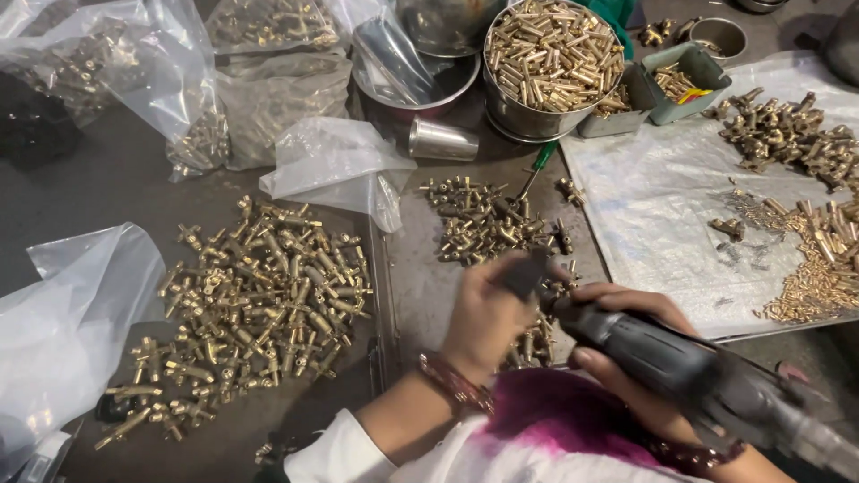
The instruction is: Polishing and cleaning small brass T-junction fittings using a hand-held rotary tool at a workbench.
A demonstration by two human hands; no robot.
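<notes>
Head view of a bench for assembling brass parts. The right hand [626, 344] is wrapped around the body of a dark grey power screwdriver [680, 371], fingers curled under it. The tool's long axis runs diagonally, from the rear end at the lower right of the frame up and leftward to its nose, which points at the left hand [488, 313]. The left hand is closed, fingers bent inward at the tool's nose; what it pinches is hidden behind the knuckles and cannot be told. A beaded bracelet [452, 385] circles the left wrist.

Left of the hands lies a wide heap of brass fittings [259, 304] on the dark metal table [116, 179]. Just beyond the left hand sits a smaller pile of brass fittings [483, 219], with a green-handled screwdriver [537, 165] lying past it. Farther beyond stands a steel bowl [537, 121] filled with brass pins. To the right of the hands a white plastic sheet [653, 206] carries more brass parts. Clear plastic bags [116, 72] lie at the far left, some holding parts. The room beyond the bench is out of view
</notes>
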